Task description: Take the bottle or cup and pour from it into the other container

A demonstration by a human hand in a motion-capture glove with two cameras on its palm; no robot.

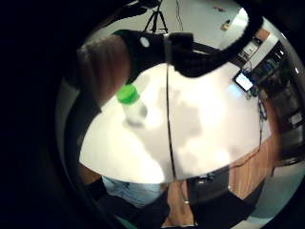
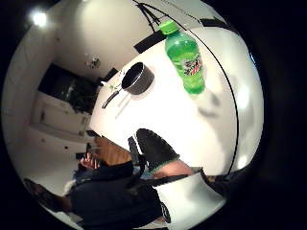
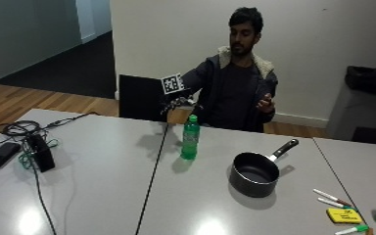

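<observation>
The green bottle stands upright on the bench, just below the gloved right hand, whose fingers hang apart, holding nothing.

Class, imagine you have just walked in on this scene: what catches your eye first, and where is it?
The bright green bottle stands upright near the middle of the grey table, cap on. Beside it sits a dark saucepan, its handle pointing toward the seated person. The gloved right hand hovers just above and behind the bottle, not touching it.
</observation>
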